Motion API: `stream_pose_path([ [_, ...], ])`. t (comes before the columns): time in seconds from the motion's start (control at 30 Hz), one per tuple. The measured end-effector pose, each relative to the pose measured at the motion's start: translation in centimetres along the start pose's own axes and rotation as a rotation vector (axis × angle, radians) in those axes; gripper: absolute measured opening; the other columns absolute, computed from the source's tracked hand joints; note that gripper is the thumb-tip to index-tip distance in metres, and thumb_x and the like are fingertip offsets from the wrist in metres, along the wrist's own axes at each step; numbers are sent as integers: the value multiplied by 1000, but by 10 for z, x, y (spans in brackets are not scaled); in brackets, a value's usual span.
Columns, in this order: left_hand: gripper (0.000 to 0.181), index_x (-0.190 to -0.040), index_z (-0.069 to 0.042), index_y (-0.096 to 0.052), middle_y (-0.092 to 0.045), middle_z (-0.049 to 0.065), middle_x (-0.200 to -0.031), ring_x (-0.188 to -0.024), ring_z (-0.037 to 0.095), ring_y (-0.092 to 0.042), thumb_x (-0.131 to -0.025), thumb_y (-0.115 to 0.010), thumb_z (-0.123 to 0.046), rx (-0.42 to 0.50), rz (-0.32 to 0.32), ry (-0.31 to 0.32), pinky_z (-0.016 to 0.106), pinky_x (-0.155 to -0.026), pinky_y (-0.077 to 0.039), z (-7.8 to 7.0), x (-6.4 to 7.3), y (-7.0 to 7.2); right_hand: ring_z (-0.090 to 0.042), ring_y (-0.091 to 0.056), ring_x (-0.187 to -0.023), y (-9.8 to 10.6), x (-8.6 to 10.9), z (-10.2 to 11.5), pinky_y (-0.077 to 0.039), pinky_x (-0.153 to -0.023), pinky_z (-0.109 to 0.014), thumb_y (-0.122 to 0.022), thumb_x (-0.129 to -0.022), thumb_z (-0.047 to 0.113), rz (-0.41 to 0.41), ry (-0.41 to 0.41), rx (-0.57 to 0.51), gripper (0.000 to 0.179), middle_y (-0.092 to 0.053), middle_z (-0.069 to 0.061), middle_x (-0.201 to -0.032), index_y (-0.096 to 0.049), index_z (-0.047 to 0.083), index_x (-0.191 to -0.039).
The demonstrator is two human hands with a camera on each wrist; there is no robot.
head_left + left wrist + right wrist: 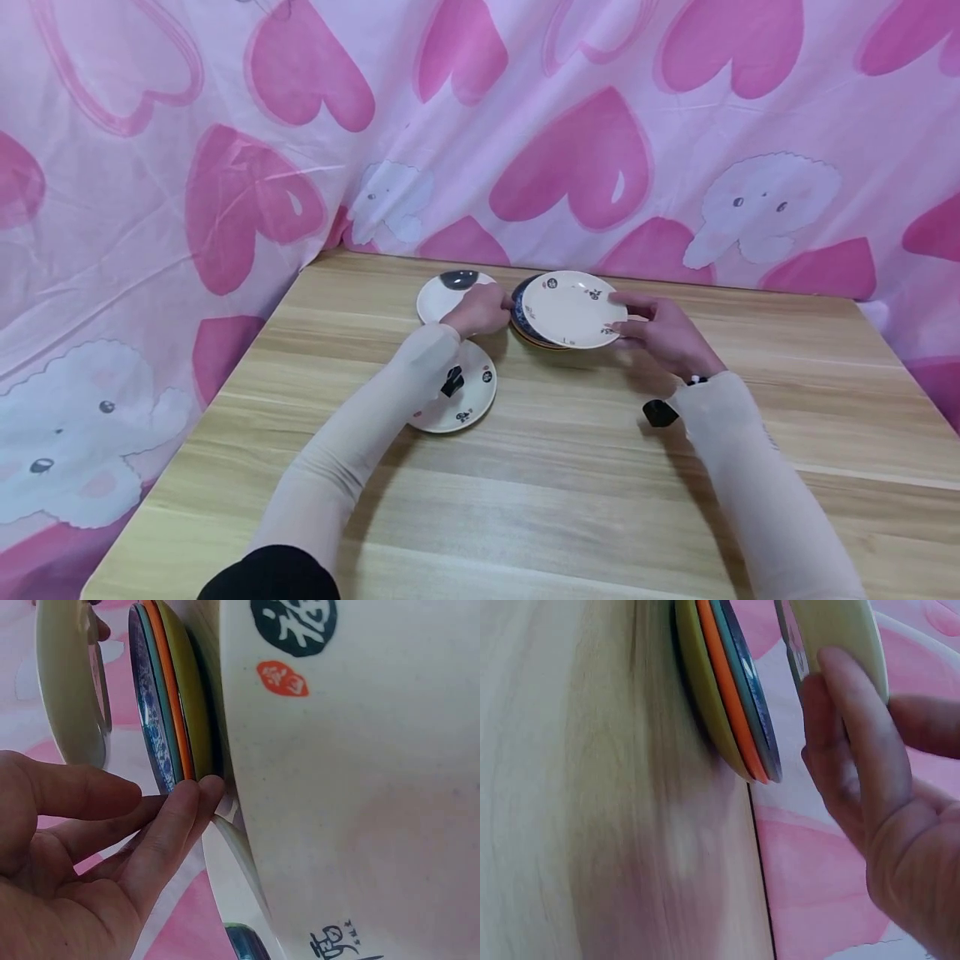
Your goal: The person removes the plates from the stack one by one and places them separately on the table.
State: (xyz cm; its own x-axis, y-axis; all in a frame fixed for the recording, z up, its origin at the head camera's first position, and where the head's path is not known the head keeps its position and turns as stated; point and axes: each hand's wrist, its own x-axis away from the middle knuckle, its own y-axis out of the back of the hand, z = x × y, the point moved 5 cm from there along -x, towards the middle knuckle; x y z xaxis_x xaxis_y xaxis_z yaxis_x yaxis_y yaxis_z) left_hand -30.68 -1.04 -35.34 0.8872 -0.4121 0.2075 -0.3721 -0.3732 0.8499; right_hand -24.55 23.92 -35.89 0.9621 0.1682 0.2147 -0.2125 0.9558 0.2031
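My right hand (667,333) pinches a cream plate (573,308) with small dark and red characters by its right edge. That plate is raised and slightly tilted over a stack of plates (727,690), apart from it in both wrist views. Blue-patterned, teal, orange and yellow-green rims show in the stack. At the stack's left side, my left hand (483,310) touches its edge with extended fingertips, the thumb away from it. Beneath my left forearm lies another character plate (468,400), partly covered. Behind the left hand is a white plate (431,302) with a dark patch.
The plates are on a wood-grain table (525,500). Pink cloth (570,167) with hearts and white cartoon animals hangs along the table's back and left sides. The stack stands close to the back edge.
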Motion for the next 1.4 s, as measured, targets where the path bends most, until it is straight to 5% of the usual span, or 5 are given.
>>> stream_pose_path([
  [0.3,34,-106,-13,-70,-68,6,-92,-72,17,-52,-80,-49,-3,6,1,-5,23,-64,-43,-1,1,1,-12,-64,-94,8,10,-3,-53,-87,-40,-68,-82,13,34,16,70,57,-44,-8,-137,-47,12,-134],
  [0.77,42,-125,-11,-57,-57,7,-132,-117,21,-55,-84,-49,-5,27,25,43,35,-103,-44,2,0,-2,-14,-54,-114,7,15,-15,-54,-86,-25,-75,-74,18,199,-7,197,62,-45,-7,-141,-52,18,-131],
  [0.93,43,-127,-10,-55,-54,8,-134,-128,25,-47,-85,-49,-5,35,38,47,37,-107,-40,0,0,-3,-19,-50,-119,6,17,-19,-54,-85,-23,-75,-74,16,254,27,226,61,-46,-6,-140,-53,19,-131],
  [1.17,44,-128,-10,-54,-54,7,-135,-129,24,-47,-85,-48,-5,40,38,62,37,-107,-40,1,0,-4,-15,-62,-96,-5,24,-21,-56,-75,-26,-76,-72,13,343,64,247,62,-51,-9,-135,-53,13,-130],
  [1.4,42,-125,-10,-57,-55,8,-133,-127,24,-49,-84,-49,-4,9,31,41,35,-105,-42,-1,-1,-4,-18,-51,-111,-11,25,-25,-50,-83,-19,-78,-69,18,390,55,360,61,-49,-2,-138,-56,21,-126],
])
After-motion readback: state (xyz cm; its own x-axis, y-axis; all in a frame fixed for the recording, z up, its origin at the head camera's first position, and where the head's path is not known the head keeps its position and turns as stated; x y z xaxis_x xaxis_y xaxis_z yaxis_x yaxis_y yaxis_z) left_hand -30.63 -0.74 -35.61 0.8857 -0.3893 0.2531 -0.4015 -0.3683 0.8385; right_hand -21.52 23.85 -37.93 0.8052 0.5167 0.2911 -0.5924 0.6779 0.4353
